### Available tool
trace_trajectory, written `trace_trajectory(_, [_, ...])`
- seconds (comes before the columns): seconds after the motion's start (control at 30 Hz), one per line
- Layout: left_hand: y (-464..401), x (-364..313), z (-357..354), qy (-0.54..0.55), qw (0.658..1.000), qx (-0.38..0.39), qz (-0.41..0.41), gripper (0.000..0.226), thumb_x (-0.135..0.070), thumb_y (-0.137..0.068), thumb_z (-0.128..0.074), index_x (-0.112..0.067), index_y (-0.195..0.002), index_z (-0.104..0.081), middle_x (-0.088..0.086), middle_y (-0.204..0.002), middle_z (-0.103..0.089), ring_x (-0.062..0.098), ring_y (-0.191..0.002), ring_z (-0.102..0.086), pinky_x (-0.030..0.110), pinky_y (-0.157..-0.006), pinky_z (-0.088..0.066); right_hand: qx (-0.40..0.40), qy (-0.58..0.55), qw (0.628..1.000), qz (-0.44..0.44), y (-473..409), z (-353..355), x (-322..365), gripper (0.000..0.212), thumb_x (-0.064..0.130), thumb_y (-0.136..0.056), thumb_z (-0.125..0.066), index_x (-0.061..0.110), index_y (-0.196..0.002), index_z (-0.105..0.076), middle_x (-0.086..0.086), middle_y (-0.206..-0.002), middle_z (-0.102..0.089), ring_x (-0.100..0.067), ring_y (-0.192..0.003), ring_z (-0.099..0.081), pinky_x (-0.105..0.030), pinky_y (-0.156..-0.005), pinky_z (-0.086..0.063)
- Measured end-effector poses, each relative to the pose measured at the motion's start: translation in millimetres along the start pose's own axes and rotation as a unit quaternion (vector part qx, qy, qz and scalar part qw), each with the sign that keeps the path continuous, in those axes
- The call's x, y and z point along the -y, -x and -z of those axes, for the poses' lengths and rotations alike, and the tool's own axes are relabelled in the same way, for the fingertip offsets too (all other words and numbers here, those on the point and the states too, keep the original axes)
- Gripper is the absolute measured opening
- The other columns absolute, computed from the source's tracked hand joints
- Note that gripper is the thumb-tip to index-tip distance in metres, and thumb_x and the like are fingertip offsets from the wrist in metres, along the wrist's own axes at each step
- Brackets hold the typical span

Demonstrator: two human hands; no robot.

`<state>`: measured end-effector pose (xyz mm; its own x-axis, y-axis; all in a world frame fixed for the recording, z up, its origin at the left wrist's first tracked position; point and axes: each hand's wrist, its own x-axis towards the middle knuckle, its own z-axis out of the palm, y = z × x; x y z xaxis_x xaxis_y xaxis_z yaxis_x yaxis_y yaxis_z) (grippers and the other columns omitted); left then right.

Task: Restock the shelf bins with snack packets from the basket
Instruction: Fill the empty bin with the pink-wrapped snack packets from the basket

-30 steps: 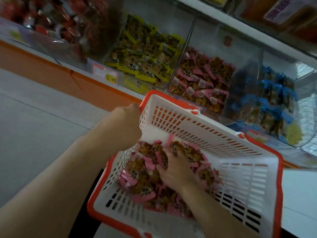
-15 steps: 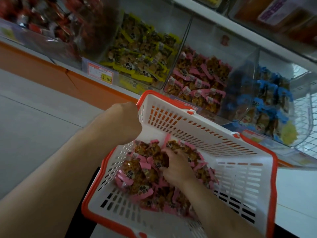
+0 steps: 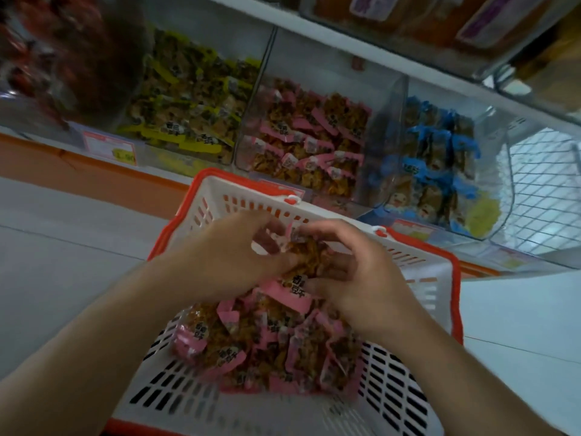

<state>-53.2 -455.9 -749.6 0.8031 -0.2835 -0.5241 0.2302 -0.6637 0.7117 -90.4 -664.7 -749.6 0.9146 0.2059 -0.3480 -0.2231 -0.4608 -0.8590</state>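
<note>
A white basket with a red rim (image 3: pixel 421 278) sits in front of me, holding a heap of pink snack packets (image 3: pixel 261 344). Both hands are inside it. My left hand (image 3: pixel 232 256) and my right hand (image 3: pixel 355 278) together grip a bunch of pink packets (image 3: pixel 301 262) lifted above the heap. Just behind the basket, a clear shelf bin (image 3: pixel 301 136) holds matching pink packets.
Neighbouring clear bins hold yellow packets (image 3: pixel 188 99) on the left, blue packets (image 3: pixel 437 155) on the right and red ones (image 3: pixel 47 58) at far left. A wire mesh bin (image 3: pixel 547 177) stands at the right. An upper shelf (image 3: pixel 377 55) overhangs. Grey floor lies left.
My left hand has let go of the basket's rim and joined the right hand inside. Both now lift a bunch of pink packets. The view has shifted toward the shelf.
</note>
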Motion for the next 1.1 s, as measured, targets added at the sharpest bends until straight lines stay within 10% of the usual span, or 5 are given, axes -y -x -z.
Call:
trace_trajectory(0.37, [-12, -43, -17, 0.253, 0.957, -0.134, -0.043, 0.025, -0.013, -0.09, -0.077, -0.035, -0.099, -0.07, -0.006, -0.084, -0.077, 0.019, -0.067, -0.076, 0.036, -0.068, -0.065, -0.097, -0.02, 0.993, 0.066, -17, 31, 2, 0.047, 0.013, -0.093, -0.08, 0.044, -0.125, -0.066, 0.016, -0.115, -0.069, -0.009, -0.101, -0.071, -0.032, -0.086, -0.062])
trace_trajectory(0.57, [-27, -33, -18, 0.035, 0.977, -0.193, -0.081, 0.028, -0.04, -0.095, -0.064, -0.047, -0.122, -0.065, -0.028, -0.113, -0.069, -0.008, -0.106, -0.062, 0.018, -0.091, -0.052, -0.142, 0.009, 0.989, 0.03, -32, 43, -9, 0.054, 0.021, -0.088, -0.086, 0.053, -0.124, -0.061, 0.017, -0.096, -0.065, -0.005, -0.09, -0.068, -0.027, -0.078, -0.059])
trace_trajectory(0.73, [-37, -10, -13, -0.254, 0.94, -0.206, -0.102, 0.065, -0.027, -0.091, -0.071, -0.029, -0.151, -0.047, -0.012, -0.153, -0.044, 0.013, -0.141, -0.035, 0.035, -0.118, -0.028, -0.211, -0.004, 0.977, 0.014, -52, 50, -3, 0.055, 0.02, -0.087, -0.086, 0.05, -0.125, -0.061, 0.018, -0.096, -0.073, 0.002, -0.09, -0.071, -0.019, -0.077, -0.058])
trace_trajectory(1.1, [-44, -1, -20, -0.267, 0.939, -0.187, -0.108, 0.075, -0.029, -0.09, -0.065, -0.031, -0.155, -0.026, -0.012, -0.157, -0.029, 0.016, -0.148, -0.023, 0.041, -0.121, -0.031, -0.25, 0.069, 0.966, 0.028, -219, 46, 18, 0.047, 0.015, -0.092, -0.081, 0.031, -0.131, -0.061, 0.007, -0.116, -0.066, -0.002, -0.093, -0.063, -0.003, -0.05, -0.042])
